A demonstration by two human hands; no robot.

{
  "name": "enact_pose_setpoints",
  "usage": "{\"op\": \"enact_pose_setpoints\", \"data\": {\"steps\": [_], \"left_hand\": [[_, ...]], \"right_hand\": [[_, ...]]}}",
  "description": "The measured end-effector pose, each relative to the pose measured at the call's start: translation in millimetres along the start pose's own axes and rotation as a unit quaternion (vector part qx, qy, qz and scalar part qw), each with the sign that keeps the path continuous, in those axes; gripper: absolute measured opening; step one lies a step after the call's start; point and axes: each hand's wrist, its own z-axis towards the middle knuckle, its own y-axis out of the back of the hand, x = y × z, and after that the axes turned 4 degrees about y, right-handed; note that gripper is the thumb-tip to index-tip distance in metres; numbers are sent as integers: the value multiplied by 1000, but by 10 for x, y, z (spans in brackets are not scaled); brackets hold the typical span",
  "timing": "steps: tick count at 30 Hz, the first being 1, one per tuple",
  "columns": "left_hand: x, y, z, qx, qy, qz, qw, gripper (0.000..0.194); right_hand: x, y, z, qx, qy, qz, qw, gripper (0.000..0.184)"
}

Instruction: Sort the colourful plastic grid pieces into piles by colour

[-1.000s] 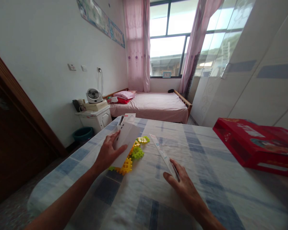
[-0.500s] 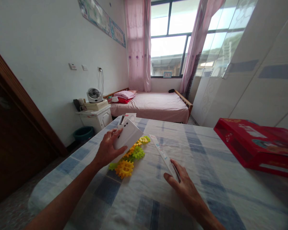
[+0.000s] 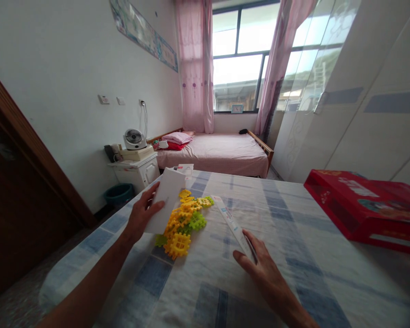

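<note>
Left hand and right hand are set apart, a white box being gripped at left and a slim carton at right (yellow and green pieces are strewn between).

tilted white box, slim printed box to its right

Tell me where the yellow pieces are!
In the head view, the yellow pieces lie left of centre on the tablecloth, just right of the white box in the left hand.
</note>
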Motion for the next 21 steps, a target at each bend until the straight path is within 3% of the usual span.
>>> {"op": "enact_pose_setpoints", "data": {"steps": [5,7,10,13,18,21], "left_hand": [[-49,125,21,-31,-18,0,999,74],[-100,151,8,-31,39,-113,992,69],[-206,92,-72,-64,138,-309,939,51],[-311,-101,-240,-58,199,-412,887,39],[-351,-580,-585,30,256,-468,845,46],[-312,-823,-719,66,279,-495,820,52]], "right_hand": [[-9,-11,17,-4,-6,1,1000,73],[-18,-12,28,-1,-11,8,1000,75],[17,-6,39,10,-24,27,999,79],[190,4,41,24,-17,34,999,80],[662,-97,73,17,34,-19,999,81],[809,-232,97,17,57,-76,995,88]]}}
